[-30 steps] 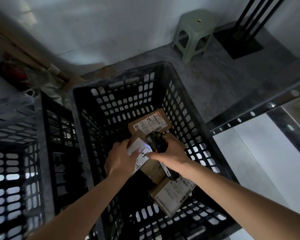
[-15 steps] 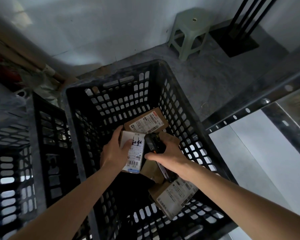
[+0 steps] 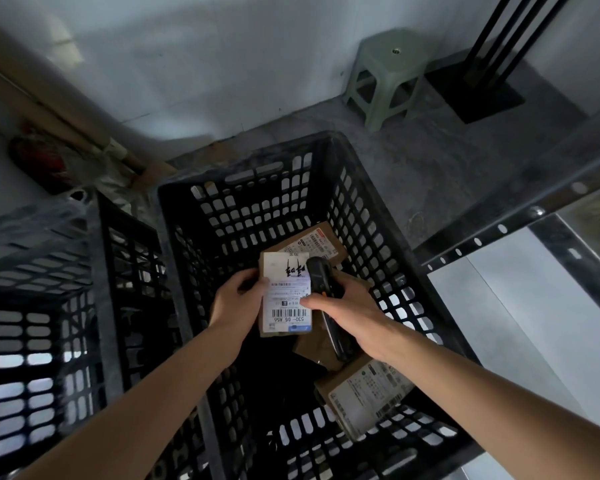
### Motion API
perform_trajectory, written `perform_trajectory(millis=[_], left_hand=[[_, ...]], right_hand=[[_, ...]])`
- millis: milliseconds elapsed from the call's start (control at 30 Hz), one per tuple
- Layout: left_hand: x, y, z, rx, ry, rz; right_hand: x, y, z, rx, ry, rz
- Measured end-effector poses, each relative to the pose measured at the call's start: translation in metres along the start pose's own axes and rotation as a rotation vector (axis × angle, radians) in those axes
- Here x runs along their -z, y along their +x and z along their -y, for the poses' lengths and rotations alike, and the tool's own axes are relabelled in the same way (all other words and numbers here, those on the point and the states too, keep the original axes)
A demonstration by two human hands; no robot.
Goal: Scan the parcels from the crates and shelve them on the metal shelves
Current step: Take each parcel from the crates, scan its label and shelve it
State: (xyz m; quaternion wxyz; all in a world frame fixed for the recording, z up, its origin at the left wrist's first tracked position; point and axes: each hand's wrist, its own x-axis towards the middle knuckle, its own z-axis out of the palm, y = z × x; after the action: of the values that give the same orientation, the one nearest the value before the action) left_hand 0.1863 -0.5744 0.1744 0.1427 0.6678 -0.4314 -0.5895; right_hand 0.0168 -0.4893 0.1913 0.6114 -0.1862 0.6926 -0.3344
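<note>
You've lifted the small brown cardboard parcel (image 3: pixel 284 292) label-up; your left hand (image 3: pixel 238 299) grips its edge, fingers curled. Your right hand (image 3: pixel 347 313) clasps the black handheld scanner (image 3: pixel 321 282) just beside your left fingertips. You're mid-scan, I judge; next aim at the barcode nearest your thumb, then shelve it.

Your held parcel (image 3: pixel 285 292) has a white label reading "530-05 A56" under its barcode, upside down to you, other print too small to read.

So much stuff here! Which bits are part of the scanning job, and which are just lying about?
Part of the job:
left hand holding a parcel
right hand holding the scanner
crate with other parcels
metal shelf

Lying about:
green stool
black stand
second crate
</note>
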Motion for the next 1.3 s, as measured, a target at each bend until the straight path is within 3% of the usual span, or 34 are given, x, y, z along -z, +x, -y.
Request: perform_trajectory(millis=[400, 733, 1067, 1200, 1300], left_hand=[[0.026, -0.077, -0.055, -0.114, -0.116, 0.174], [0.044, -0.168, -0.087, -0.275, -0.078, 0.163], [0.067, -0.292, -0.108, -0.252, -0.105, 0.442], [0.063, -0.340, -0.111, -0.316, -0.107, 0.501], [0.055, -0.374, -0.112, -0.396, -0.054, 0.525]], right_hand=[[0.003, -0.080, 0.056, -0.009, 0.211, -0.075], [-0.003, -0.181, 0.073, 0.153, 0.217, -0.171], [-0.016, -0.310, 0.059, 0.204, 0.447, -0.312], [-0.013, -0.368, 0.048, 0.267, 0.417, -0.354], [0.000, -0.414, 0.041, 0.351, 0.320, -0.492]])
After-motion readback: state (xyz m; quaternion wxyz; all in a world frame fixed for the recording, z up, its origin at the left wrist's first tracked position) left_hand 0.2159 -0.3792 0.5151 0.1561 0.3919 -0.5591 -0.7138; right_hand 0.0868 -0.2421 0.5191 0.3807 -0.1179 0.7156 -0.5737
